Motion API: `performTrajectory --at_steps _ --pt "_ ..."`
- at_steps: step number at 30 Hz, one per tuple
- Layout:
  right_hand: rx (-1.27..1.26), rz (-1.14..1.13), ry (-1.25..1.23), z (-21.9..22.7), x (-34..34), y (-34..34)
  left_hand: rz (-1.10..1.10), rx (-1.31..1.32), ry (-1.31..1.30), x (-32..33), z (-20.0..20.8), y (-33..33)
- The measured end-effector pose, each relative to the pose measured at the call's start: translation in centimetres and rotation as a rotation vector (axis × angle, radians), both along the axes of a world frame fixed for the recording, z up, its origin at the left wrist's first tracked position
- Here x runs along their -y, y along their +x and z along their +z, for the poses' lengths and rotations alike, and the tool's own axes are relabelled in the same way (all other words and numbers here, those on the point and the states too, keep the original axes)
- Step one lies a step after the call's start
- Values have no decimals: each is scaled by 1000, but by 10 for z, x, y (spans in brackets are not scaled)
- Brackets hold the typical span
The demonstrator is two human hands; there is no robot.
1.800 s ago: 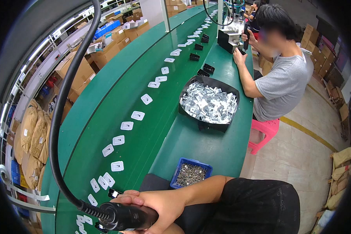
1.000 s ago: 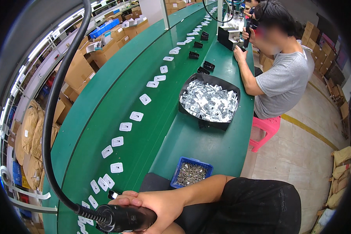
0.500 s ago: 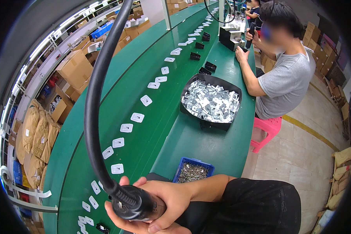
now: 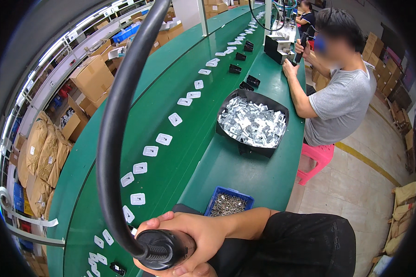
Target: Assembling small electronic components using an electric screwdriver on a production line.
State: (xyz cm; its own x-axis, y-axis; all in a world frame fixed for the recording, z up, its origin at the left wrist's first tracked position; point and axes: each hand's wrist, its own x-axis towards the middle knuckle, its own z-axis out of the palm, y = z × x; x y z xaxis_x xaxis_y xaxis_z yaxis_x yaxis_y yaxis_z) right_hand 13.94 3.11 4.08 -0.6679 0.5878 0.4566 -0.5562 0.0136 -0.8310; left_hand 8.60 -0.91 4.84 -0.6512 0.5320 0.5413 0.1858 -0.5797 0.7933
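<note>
My right hand (image 4: 203, 237) is closed around a black corded electric screwdriver (image 4: 159, 249) at the lower middle, seen from its cable end. Its thick black cable (image 4: 111, 138) bows up across the view. The tool's tip is hidden beneath my hand. A patch of skin at the lower edge looks like part of my left hand (image 4: 202, 270); its fingers are hidden. Left of the tool, white rounded plates (image 4: 137, 199), each with a small dark mark, lie along the green belt (image 4: 171, 171). Close to my right forearm stands a blue tray (image 4: 252, 201) of small metal screws.
A black bin (image 4: 252, 150) piled with shiny metal brackets (image 4: 254, 122) stands on the green bench. Black parts (image 4: 235, 69) lie farther along. A co-worker in a grey shirt (image 4: 344, 97) holds a black driver, seated on a pink stool (image 4: 319, 159). Cartons (image 4: 90, 76) stand at left.
The view has shifted slightly. My right hand and the screwdriver have tilted a little, and the cable bows a bit differently. A white plate beside the tool shows more fully now.
</note>
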Motion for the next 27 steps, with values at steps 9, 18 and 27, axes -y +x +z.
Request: performTrajectory --at_steps 9,18,27 --pt "21 7 4 -1 7 0 -26 -64 -11 7 -8 -10" --pt "-110 3 -370 11 6 12 -684 160 753 25 5 -52" --pt "-223 88 -229 3 -13 -1 -813 266 1037 10 22 -48"
